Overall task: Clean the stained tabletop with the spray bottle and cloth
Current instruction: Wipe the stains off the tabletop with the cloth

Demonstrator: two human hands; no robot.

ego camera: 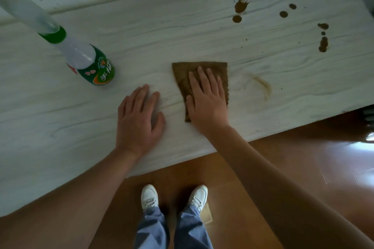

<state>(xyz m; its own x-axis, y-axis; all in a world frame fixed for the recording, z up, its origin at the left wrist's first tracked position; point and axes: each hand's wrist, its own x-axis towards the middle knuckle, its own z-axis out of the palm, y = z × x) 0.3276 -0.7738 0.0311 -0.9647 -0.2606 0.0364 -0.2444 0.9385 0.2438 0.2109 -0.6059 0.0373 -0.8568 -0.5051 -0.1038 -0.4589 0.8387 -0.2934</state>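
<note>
**Wiping in progress, far stains waiting**

Near the front edge of the tabletop (60, 127), a little right of centre, the brown cloth (202, 66) is lying folded and flat. I am pressing it down with my right hand (208, 103); the fingers are spread open and lying flat on top of it, not gripping. My left hand (139, 121) is resting just beside it on the bare surface, palm down, fingers also open, holding nothing.

I judge that the wiping step is in hand. Right of the cloth a pale brown smear (263, 87) is showing, half cleaned. Further away, toward the far right corner, several dark brown spots (240, 6) are waiting untouched. The next move, I think, is calling for pushing the cloth over the smear, and probably fetching the spray bottle (91, 62) for the dark spots.

That bottle is standing well to the left. Its green label is carrying large Chinese characters, but I cannot read them surely. Below the table edge, my white shoes (149, 196) are standing on the brown floor (283, 157).
</note>
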